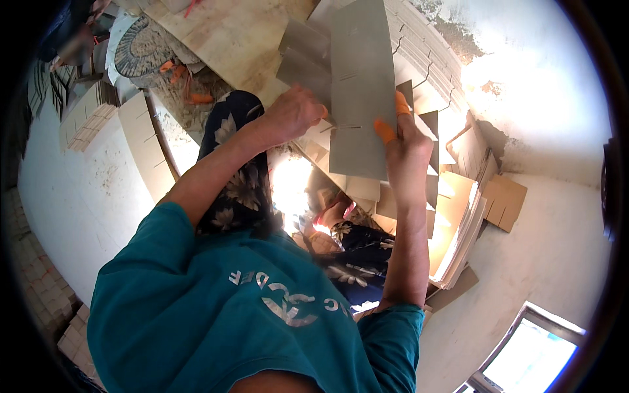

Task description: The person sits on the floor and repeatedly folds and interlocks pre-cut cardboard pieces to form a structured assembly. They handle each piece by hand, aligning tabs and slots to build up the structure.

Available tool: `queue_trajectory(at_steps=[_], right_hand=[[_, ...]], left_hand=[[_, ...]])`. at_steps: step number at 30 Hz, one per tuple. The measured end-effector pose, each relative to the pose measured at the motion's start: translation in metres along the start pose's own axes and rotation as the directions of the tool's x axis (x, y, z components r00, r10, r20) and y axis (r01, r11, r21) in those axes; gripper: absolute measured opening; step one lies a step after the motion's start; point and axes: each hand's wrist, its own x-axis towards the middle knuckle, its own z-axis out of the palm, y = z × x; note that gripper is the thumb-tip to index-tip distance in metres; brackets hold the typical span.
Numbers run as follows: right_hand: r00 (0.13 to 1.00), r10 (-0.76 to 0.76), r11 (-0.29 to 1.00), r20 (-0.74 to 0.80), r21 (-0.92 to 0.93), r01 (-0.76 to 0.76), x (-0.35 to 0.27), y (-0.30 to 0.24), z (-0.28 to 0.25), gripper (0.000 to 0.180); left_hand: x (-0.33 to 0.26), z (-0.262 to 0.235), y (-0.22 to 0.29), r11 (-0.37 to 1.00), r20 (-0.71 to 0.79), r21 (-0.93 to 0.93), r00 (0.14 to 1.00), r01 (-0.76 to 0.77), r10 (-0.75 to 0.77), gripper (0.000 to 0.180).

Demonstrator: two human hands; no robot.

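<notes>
A long grey cardboard strip with narrow slits stands upright in front of me. My right hand grips its right edge between thumb and fingers, which wear orange finger covers. Just left of the strip, my left hand is closed with its fingers curled together, one tip covered in orange. What it pinches, if anything, is hidden. Behind that hand, another grey cardboard piece slants upward. More slotted pieces cross below and to the right of the strip, partly covered by it and by my right hand.
Rows of stacked slotted cardboard lean by the wall at the upper right. A cardboard box stands right of my forearm. At the left, a cardboard bundle lies on a white surface. A board extends ahead; a person's hand is at upper left.
</notes>
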Motion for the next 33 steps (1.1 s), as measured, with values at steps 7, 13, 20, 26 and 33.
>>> queue_trajectory(at_steps=[7,13,20,26,33], right_hand=[[0.993,0.068,0.997,0.093,0.021,-0.071,-0.008,0.007,0.014,0.034],[0.989,0.116,0.993,0.096,0.001,-0.117,-0.007,-0.007,0.018,0.029],[0.99,0.004,1.0,0.138,-0.012,-0.003,-0.003,0.016,0.041,0.022],[0.973,-0.101,0.995,0.205,0.026,0.098,0.003,0.018,0.035,0.043],[0.977,0.001,1.0,0.214,-0.021,0.003,0.009,0.005,0.036,0.029]], left_hand=[[0.002,0.007,-0.009,1.0,0.062,-0.026,0.998,-0.017,0.018,0.003],[0.003,0.005,-0.007,0.998,0.092,0.009,0.994,-0.058,0.057,0.004],[0.007,0.007,-0.005,0.999,0.079,-0.016,0.996,-0.038,0.039,0.008],[0.009,0.012,-0.006,0.996,0.039,-0.003,0.995,-0.088,0.088,0.007],[0.013,0.013,-0.006,0.997,0.044,-0.014,0.996,-0.074,0.074,0.008]])
